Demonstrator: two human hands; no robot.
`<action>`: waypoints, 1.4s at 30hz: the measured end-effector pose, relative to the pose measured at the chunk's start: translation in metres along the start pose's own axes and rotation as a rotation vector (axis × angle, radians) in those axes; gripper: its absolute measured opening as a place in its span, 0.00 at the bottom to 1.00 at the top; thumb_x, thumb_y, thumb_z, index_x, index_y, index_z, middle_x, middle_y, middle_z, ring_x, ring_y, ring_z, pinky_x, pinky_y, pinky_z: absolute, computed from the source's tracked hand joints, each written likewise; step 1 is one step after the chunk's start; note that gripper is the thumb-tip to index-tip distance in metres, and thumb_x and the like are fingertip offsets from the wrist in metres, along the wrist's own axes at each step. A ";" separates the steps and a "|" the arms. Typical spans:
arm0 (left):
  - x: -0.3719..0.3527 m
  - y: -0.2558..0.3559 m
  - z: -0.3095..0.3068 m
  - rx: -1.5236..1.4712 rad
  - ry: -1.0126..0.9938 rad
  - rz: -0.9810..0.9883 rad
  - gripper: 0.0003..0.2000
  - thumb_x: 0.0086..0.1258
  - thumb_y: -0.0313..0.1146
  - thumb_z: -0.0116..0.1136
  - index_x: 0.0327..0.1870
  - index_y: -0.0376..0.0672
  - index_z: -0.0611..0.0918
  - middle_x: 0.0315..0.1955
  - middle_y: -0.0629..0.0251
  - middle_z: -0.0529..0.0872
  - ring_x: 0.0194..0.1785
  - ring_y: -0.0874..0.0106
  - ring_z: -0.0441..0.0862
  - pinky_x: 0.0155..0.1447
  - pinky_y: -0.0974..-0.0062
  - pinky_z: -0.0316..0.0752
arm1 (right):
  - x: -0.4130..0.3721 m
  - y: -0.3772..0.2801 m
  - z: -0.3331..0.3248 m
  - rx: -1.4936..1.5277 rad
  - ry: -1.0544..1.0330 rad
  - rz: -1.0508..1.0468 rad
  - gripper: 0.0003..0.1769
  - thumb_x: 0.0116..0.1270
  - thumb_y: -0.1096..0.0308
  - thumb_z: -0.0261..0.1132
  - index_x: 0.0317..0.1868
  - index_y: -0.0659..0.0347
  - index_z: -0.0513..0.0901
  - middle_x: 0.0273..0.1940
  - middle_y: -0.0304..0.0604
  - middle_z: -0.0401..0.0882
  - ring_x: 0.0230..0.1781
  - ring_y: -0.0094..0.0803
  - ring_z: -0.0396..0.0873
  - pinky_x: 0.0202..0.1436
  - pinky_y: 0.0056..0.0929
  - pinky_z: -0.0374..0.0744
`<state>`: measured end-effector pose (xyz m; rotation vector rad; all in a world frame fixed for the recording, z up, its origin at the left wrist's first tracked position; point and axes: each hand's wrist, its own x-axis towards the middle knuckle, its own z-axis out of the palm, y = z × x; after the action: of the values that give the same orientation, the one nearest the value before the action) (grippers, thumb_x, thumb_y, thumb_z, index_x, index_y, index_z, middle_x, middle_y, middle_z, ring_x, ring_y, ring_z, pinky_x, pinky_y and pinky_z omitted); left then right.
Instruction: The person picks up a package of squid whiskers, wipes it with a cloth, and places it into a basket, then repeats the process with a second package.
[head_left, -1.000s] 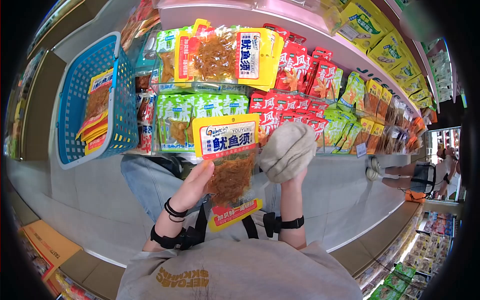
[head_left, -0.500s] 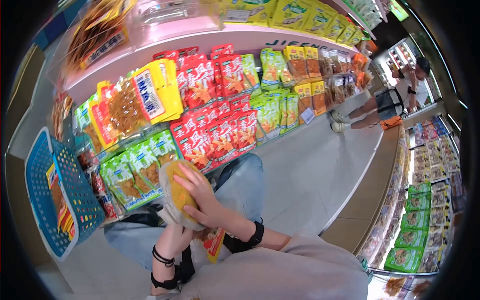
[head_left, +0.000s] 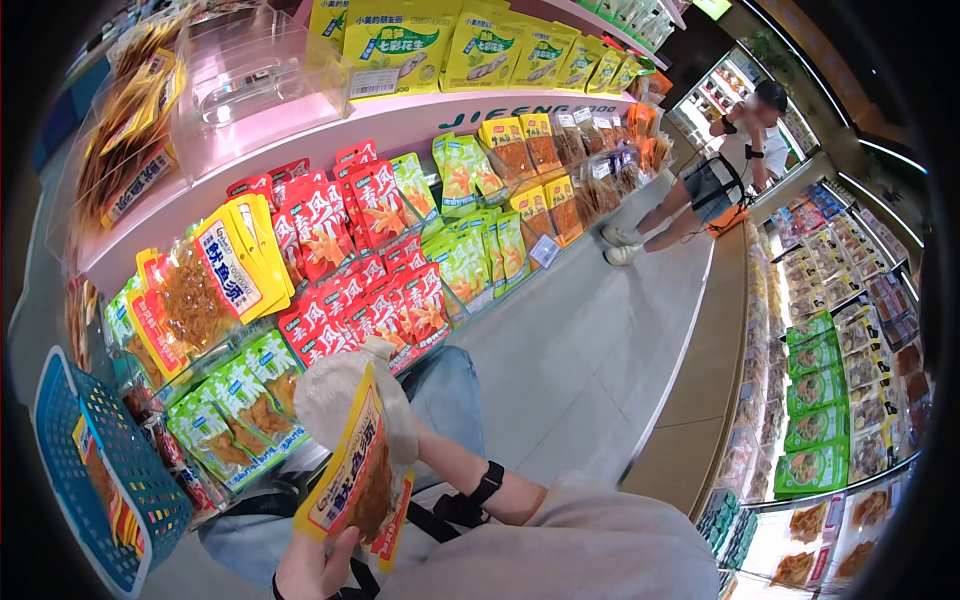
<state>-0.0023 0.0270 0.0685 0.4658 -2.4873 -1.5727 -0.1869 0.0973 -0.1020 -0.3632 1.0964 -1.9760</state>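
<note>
My left hand (head_left: 316, 572) grips the lower end of a yellow snack packet (head_left: 350, 462), thumb on its front. The packet is tilted upright, with brown food showing through its clear window. A whitish cloth (head_left: 350, 395) lies bunched against the packet's far side. My right hand (head_left: 432, 452) is at the cloth, its fingers covered by the cloth and the packet. Below, near my lap, part of another red and yellow packet (head_left: 394, 530) shows.
A blue basket (head_left: 115, 470) with yellow packets stands at left. Ahead, a shelf holds red packets (head_left: 372, 308), green packets (head_left: 240, 400) and a yellow stack (head_left: 215, 275). Another person (head_left: 715, 185) stands farther down the aisle. A lit display (head_left: 815, 400) lines the right side.
The yellow packet has come up in front of the cloth, held by my left hand. The cloth's yellow face has turned out of sight. My view has shifted right.
</note>
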 end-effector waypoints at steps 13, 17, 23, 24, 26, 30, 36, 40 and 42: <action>-0.006 -0.047 0.004 -0.433 0.444 -0.203 0.20 0.66 0.23 0.47 0.58 0.32 0.61 0.47 0.61 0.73 0.46 0.76 0.71 0.51 0.78 0.66 | 0.000 -0.067 0.032 -0.844 -0.267 -0.331 0.23 0.63 0.67 0.53 0.58 0.65 0.65 0.54 0.45 0.67 0.57 0.33 0.64 0.61 0.26 0.63; -0.003 -0.061 0.007 -0.418 0.530 -0.178 0.25 0.66 0.23 0.47 0.63 0.36 0.56 0.49 0.61 0.72 0.48 0.76 0.70 0.53 0.80 0.64 | -0.009 -0.058 0.032 -0.124 -0.153 0.326 0.21 0.65 0.66 0.55 0.57 0.63 0.67 0.49 0.41 0.72 0.49 0.25 0.71 0.54 0.25 0.69; 0.014 -0.054 0.001 -0.455 0.654 -0.056 0.29 0.64 0.22 0.45 0.66 0.40 0.52 0.56 0.56 0.66 0.57 0.69 0.65 0.62 0.72 0.57 | -0.011 -0.051 0.038 -0.202 -0.001 0.122 0.21 0.67 0.64 0.53 0.57 0.65 0.66 0.46 0.37 0.73 0.45 0.19 0.69 0.49 0.21 0.69; 0.017 -0.047 0.003 -0.322 0.688 -0.110 0.29 0.63 0.22 0.45 0.66 0.41 0.53 0.59 0.57 0.63 0.61 0.67 0.61 0.63 0.67 0.54 | -0.012 -0.057 0.043 -0.204 0.021 0.037 0.21 0.67 0.64 0.53 0.57 0.65 0.66 0.46 0.38 0.73 0.45 0.19 0.69 0.49 0.21 0.69; 0.016 -0.043 0.007 -0.093 0.717 -0.144 0.29 0.62 0.24 0.46 0.66 0.43 0.55 0.63 0.59 0.59 0.66 0.65 0.54 0.65 0.61 0.50 | -0.017 -0.062 0.051 -0.194 0.033 -0.032 0.21 0.67 0.65 0.53 0.57 0.66 0.67 0.45 0.38 0.73 0.45 0.19 0.69 0.48 0.21 0.69; 0.025 -0.043 0.033 -0.420 0.722 -0.039 0.26 0.70 0.42 0.39 0.66 0.43 0.55 0.65 0.61 0.57 0.67 0.66 0.53 0.67 0.63 0.49 | -0.037 -0.059 0.070 -0.191 -0.043 -0.064 0.19 0.67 0.66 0.52 0.55 0.67 0.68 0.45 0.40 0.74 0.44 0.21 0.70 0.48 0.22 0.69; 0.007 -0.075 0.058 -1.391 0.684 0.160 0.32 0.67 0.60 0.27 0.66 0.47 0.55 0.63 0.63 0.58 0.66 0.64 0.54 0.68 0.62 0.47 | -0.047 -0.053 0.112 -0.846 -0.683 -0.434 0.24 0.60 0.63 0.52 0.56 0.62 0.68 0.63 0.47 0.59 0.64 0.43 0.57 0.63 0.41 0.55; 0.015 -0.050 0.043 -1.640 0.734 0.215 0.38 0.64 0.65 0.28 0.66 0.44 0.53 0.65 0.64 0.54 0.68 0.64 0.50 0.69 0.63 0.43 | -0.036 -0.050 0.114 -1.071 -0.690 -0.522 0.28 0.57 0.61 0.52 0.57 0.67 0.67 0.66 0.44 0.55 0.67 0.42 0.51 0.64 0.46 0.52; 0.012 -0.051 0.041 -1.582 0.487 0.380 0.36 0.66 0.61 0.31 0.67 0.43 0.51 0.67 0.63 0.52 0.69 0.63 0.48 0.70 0.63 0.42 | -0.031 -0.053 0.113 -1.089 -0.612 -0.512 0.29 0.56 0.61 0.52 0.57 0.69 0.67 0.65 0.47 0.57 0.66 0.43 0.53 0.64 0.47 0.53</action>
<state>-0.0169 0.0370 0.0045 0.0494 -0.4755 -2.2009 -0.1293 0.0716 0.0099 -1.8223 1.6478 -1.2692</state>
